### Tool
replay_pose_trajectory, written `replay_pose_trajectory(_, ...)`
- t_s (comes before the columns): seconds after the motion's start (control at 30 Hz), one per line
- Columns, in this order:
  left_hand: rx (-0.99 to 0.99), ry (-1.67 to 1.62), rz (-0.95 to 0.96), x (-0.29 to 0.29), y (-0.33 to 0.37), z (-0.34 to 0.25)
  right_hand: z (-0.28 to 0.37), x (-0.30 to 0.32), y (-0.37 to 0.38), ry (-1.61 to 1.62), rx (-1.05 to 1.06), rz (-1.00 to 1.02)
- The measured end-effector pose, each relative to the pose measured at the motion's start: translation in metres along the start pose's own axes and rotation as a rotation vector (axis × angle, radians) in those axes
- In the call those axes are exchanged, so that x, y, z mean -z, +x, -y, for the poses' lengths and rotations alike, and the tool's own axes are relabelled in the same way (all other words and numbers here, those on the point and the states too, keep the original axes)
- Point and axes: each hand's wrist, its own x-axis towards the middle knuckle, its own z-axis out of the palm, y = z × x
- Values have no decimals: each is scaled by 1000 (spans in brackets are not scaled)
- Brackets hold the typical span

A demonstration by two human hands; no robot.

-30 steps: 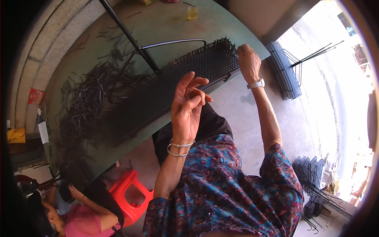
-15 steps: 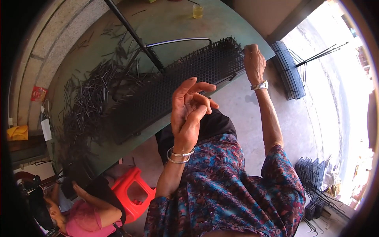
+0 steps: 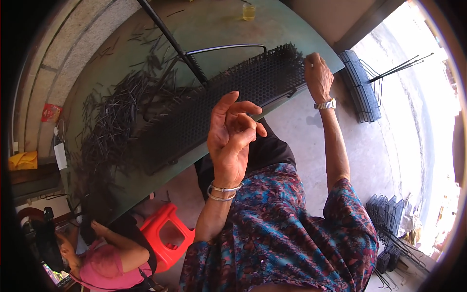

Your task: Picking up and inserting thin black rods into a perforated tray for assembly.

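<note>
My left hand [image 3: 231, 129] hovers over the near edge of a long black perforated rack [image 3: 219, 104], palm turned up. Its fingers are apart and loosely curled, with no object visible in them. At the rack's right end, beyond its corner, my right hand [image 3: 318, 73] is closed with fingertips bent in; whatever it holds, if anything, is hidden. Many short black sticks stand up along the far side of the rack. A loose heap of thin black sticks [image 3: 114, 109] lies on the green table [image 3: 204, 27] left of the rack.
A dark metal post with a spring [image 3: 180, 48] and a curved bar rises behind the rack. Farther back stands a cup of yellow liquid [image 3: 248, 12]. A red stool [image 3: 163, 226] and a person in pink [image 3: 104, 260] are at lower left; wire racks [image 3: 362, 87] stand on the right.
The whole view has shifted slightly, moving the table and rack a little right. My hands keep nearly the same pose. The person at lower left has moved an arm a little.
</note>
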Motion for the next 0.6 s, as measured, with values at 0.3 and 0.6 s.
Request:
replay_pose_trajectory(0.3, 20, -32, -66, 0, -3, -5, 35, 32, -49, 433, -51, 72)
replay_pose_trajectory(0.6, -206, 265, 10, -4, -7, -7, 127, 112, -86, 1021, 249, 350)
